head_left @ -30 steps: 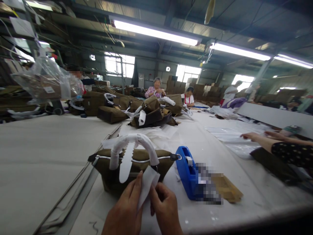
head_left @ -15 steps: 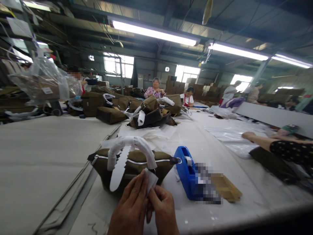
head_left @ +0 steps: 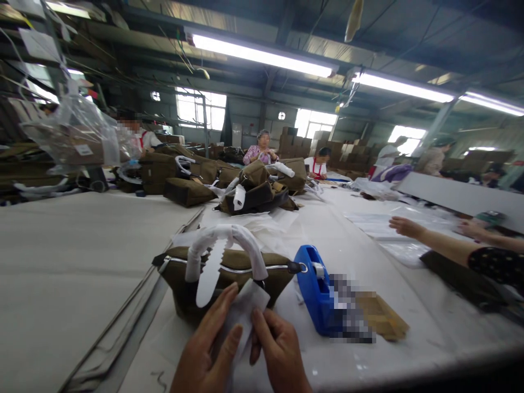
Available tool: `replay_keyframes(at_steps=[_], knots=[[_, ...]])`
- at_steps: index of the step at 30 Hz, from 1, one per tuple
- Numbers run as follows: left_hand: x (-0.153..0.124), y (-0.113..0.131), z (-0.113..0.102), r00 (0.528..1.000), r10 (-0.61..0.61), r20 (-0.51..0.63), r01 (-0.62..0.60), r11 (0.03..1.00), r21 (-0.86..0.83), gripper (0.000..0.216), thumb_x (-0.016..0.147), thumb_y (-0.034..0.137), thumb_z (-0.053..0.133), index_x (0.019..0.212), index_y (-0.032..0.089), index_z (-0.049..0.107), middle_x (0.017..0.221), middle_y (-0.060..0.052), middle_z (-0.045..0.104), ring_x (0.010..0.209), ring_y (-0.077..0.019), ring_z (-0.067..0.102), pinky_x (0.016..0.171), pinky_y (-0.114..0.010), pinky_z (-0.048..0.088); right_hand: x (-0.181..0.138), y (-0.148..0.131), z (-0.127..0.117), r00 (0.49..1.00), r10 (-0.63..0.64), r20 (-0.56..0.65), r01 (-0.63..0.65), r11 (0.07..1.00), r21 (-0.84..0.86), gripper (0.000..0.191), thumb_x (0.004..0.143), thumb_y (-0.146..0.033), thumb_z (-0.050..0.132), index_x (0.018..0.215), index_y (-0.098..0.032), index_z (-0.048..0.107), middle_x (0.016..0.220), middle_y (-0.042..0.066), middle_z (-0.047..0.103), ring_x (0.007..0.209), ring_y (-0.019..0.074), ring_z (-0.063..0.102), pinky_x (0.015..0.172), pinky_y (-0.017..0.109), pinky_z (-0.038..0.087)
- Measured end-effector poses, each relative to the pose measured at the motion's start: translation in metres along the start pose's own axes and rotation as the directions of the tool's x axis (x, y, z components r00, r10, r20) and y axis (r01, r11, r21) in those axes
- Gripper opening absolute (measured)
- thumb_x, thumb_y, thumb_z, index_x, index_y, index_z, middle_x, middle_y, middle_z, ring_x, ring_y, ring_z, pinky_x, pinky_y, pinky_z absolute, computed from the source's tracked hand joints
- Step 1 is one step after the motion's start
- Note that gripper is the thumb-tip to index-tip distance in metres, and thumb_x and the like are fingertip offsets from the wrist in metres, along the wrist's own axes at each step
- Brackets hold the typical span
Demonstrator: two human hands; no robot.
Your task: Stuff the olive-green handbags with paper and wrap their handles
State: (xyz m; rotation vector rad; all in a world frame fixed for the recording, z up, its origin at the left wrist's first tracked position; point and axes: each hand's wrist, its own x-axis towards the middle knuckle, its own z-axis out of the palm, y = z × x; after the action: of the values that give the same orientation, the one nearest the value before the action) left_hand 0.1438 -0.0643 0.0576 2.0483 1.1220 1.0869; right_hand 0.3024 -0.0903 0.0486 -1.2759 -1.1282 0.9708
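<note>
A thin, white, translucent paper sheet [head_left: 251,300] is between the two hands. The right hand [head_left: 278,346] pinches its edge between thumb and bent fingers, with no visible gap at the thumb tip. The left hand [head_left: 210,341] is half open, its fingers stretched out beside the sheet and its thumb lying over it; whether that thumb presses, I cannot tell.

Just beyond the grip sits an olive-brown fabric handbag [head_left: 235,277] with a silver zipper [head_left: 237,270] along its top. The sheet's upper corner overlaps its front, near the right-hand foot of an arched handle wrapped in white paper [head_left: 254,248]. A white, saw-edged strip [head_left: 209,281] hangs from that handle, ahead of the left fingers.

To the right of the grip, near the handbag's end, stands a blue plastic tape dispenser [head_left: 313,303], and past it lies a flat brown paper piece [head_left: 387,316]. Farther ahead of the grip, across the white table [head_left: 82,262], is a heap of olive-brown bags [head_left: 254,177]. Well off to the right, a co-worker's bare arm [head_left: 436,243] extends over clear plastic sheets [head_left: 379,226].
</note>
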Motion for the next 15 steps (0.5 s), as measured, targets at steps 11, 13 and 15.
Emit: replay_keyframes(at_steps=[11, 13, 15], knots=[[0.018, 0.026, 0.0, 0.926, -0.328, 0.185, 0.372, 0.872, -0.317, 0.035, 0.078, 0.045, 0.068, 0.1, 0.018, 0.071, 0.095, -0.006, 0.078, 0.098, -0.0294, 0.072, 0.085, -0.034, 0.057, 0.0, -0.017, -0.013, 0.999, -0.017, 0.05, 0.021, 0.996, -0.086, 0.051, 0.096, -0.056, 0.054, 0.064, -0.017, 0.057, 0.054, -0.002, 0.053, 0.046, 0.0104, 0.055, 0.052, 0.021, 0.042], [0.019, 0.023, 0.003, 0.915, -0.359, 0.186, 0.402, 0.856, -0.325, 0.036, 0.076, 0.045, 0.071, 0.099, 0.018, 0.072, 0.097, -0.005, 0.079, 0.097, -0.0297, 0.072, 0.084, -0.033, 0.057, -0.001, -0.024, -0.026, 0.997, -0.048, 0.053, 0.057, 0.981, -0.186, 0.045, 0.097, -0.052, 0.055, 0.072, -0.016, 0.067, 0.062, 0.001, 0.061, 0.052, 0.012, 0.059, 0.056, 0.023, 0.045], [0.02, 0.02, 0.003, 0.903, -0.393, 0.174, 0.429, 0.845, -0.32, 0.038, 0.074, 0.047, 0.073, 0.101, 0.019, 0.073, 0.1, -0.005, 0.079, 0.101, -0.0305, 0.072, 0.085, -0.033, 0.058, 0.001, -0.031, -0.053, 0.987, -0.158, -0.037, 0.137, 0.933, -0.332, 0.038, 0.098, -0.048, 0.054, 0.089, -0.018, 0.075, 0.074, 0.004, 0.068, 0.062, 0.015, 0.064, 0.064, 0.025, 0.048]])
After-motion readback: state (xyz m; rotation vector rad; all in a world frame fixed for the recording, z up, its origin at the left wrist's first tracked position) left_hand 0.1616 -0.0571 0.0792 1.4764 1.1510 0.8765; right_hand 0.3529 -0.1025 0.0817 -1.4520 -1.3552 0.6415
